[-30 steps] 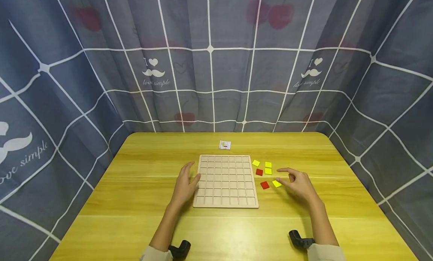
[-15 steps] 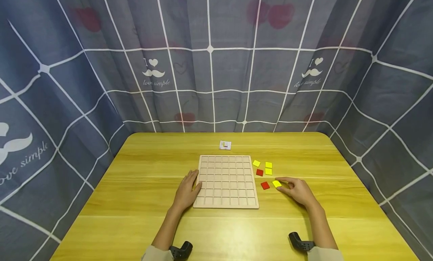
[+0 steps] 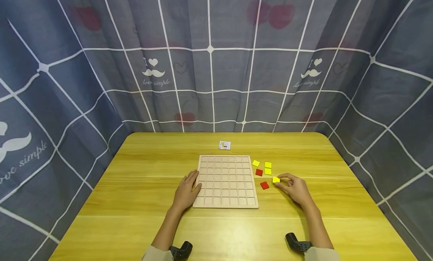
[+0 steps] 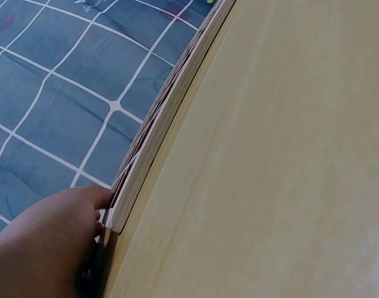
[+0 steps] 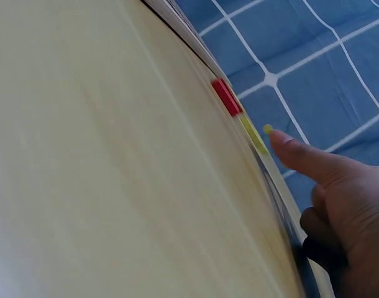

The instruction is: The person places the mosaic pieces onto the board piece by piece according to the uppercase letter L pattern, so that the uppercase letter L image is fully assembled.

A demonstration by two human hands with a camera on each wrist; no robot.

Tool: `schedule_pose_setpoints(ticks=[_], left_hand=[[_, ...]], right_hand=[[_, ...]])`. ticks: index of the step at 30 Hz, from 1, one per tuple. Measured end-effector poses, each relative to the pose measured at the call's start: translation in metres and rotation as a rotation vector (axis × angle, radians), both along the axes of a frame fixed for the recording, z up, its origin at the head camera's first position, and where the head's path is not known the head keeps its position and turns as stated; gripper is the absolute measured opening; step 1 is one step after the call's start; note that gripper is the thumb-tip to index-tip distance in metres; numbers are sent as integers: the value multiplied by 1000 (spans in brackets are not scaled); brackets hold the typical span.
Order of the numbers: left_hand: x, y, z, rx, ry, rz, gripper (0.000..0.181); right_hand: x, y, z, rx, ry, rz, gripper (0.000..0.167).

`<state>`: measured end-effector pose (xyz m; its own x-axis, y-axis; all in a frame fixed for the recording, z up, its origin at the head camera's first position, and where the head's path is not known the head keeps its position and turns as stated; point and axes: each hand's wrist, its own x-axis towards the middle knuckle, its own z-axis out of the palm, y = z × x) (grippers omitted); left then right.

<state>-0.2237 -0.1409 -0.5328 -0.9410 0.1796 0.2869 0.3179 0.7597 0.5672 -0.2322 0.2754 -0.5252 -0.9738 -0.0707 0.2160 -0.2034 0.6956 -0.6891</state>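
Observation:
A pale wooden board (image 3: 224, 182) with a grid of square recesses lies on the table. My left hand (image 3: 185, 191) rests along its left edge, fingers fairly straight. In the left wrist view, the thumb of that hand (image 4: 46, 242) touches the near corner of the board (image 4: 157, 136). Right of the board, my right hand (image 3: 297, 189) pinches a yellow square tile (image 3: 276, 179) between thumb and fingers. The right wrist view shows this tile (image 5: 268, 129) just off the table, at the thumb tip of the hand (image 5: 357, 205).
Two red tiles, one nearer (image 3: 264, 185) and one farther (image 3: 258, 172), lie between board and right hand. Several yellow tiles (image 3: 268, 164) lie behind them. A small gridded card (image 3: 224, 145) sits beyond the board. A grey-blue checked curtain (image 3: 230, 73) surrounds the table (image 3: 152, 155).
My right hand has closed its fingertips on the yellow tile and raised it slightly, tilting it. The left hand has come down against the board's edge.

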Motion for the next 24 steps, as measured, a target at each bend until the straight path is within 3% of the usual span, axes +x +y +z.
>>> schedule_pose_setpoints(ticks=[7,15,20,24], left_hand=[[1,-1,-1,-8,9,1,52],[1,-1,0,-3,9,-10,51],[1,-1,0,-17,21,-9,51],[2,0,1,-21,16,-5,52]], right_hand=[[-10,-40,17,-83,88,6,35],[-42,-96,49,-116,208,84,32],[-65,-127,57,-159,193,131,35],[-81,-147,53,-156,157,167,36]])
